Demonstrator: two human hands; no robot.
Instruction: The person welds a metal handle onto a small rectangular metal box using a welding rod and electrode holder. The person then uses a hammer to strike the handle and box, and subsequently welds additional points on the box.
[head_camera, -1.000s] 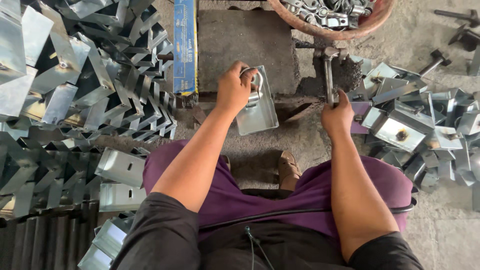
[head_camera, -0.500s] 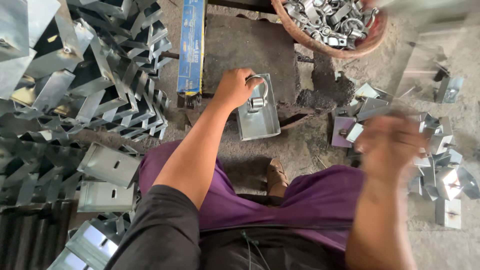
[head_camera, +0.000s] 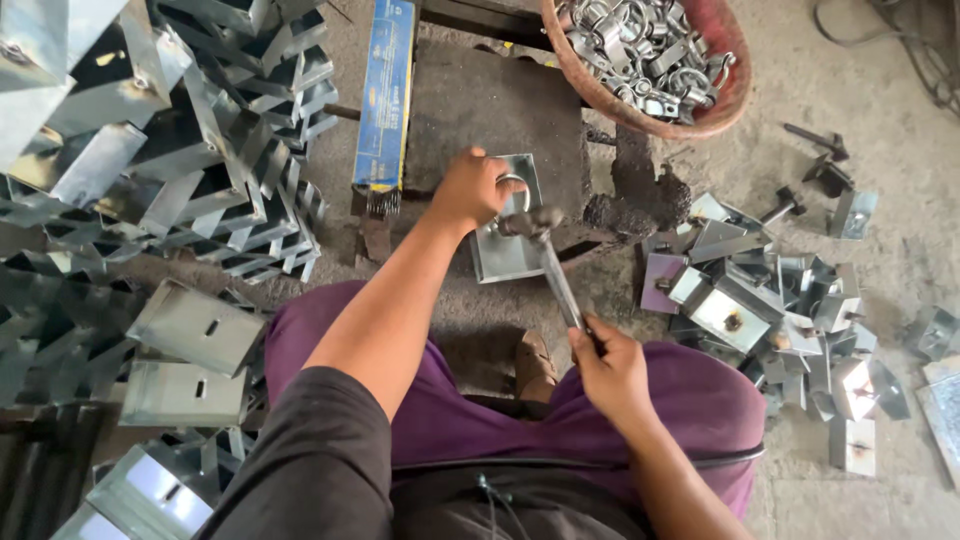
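My left hand (head_camera: 470, 187) grips a shiny bent metal bracket (head_camera: 508, 250) with a ring on it, pressing it down on the dark block (head_camera: 495, 105) in front of me. A hammer (head_camera: 552, 265) is held by its handle in my right hand (head_camera: 612, 368), and its head rests on the bracket right beside my left fingers. Purple-clad knees frame the block on both sides.
A tall heap of bent steel brackets (head_camera: 150, 130) fills the left. A round reddish basket (head_camera: 725, 85) of metal rings stands at the top. Finished brackets (head_camera: 780, 310) lie scattered on the right floor. A blue flat box (head_camera: 385, 90) lies beside the block.
My right hand swung out to the right and came back with the hammer, whose head now sits on the bracket. My left hand kept hold of the bracket.
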